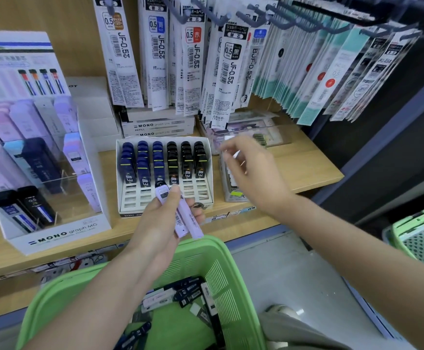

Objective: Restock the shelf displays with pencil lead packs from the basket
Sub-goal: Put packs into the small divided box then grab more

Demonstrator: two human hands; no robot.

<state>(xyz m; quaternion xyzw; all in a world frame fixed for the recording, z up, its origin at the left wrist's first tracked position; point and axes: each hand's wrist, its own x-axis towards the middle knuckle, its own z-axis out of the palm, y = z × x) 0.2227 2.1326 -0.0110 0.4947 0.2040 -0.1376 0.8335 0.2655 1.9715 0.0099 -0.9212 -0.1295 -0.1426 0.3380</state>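
On the wooden shelf [306, 173] in front of me stood a white tray [119, 173]. It had three columns of dark blue packs [142, 162] on its left side and three columns of black packs [187, 160] on its right side, all in the back rows.

Just before the front edge of this tray, the left hand [155, 223] gripped a small bundle of lavender lead packs [189, 221], at least two. Its thumb lay along the top and its fingers were curled under them. The packs hung above the far rim of the green basket [221, 251], and many loose packs [183, 295], dark and pale, lay inside it.

The right hand [253, 173] hovered to the right of the tray, near a clear box [269, 133]. Its fingers were bent, but the blur was strong and I could not tell if they pinched something.

On the left stood a MONO display [62, 234] with pastel and dark cases. Refill sleeves [195, 61] hung from hooks above. A second green basket [423, 238] was far right.
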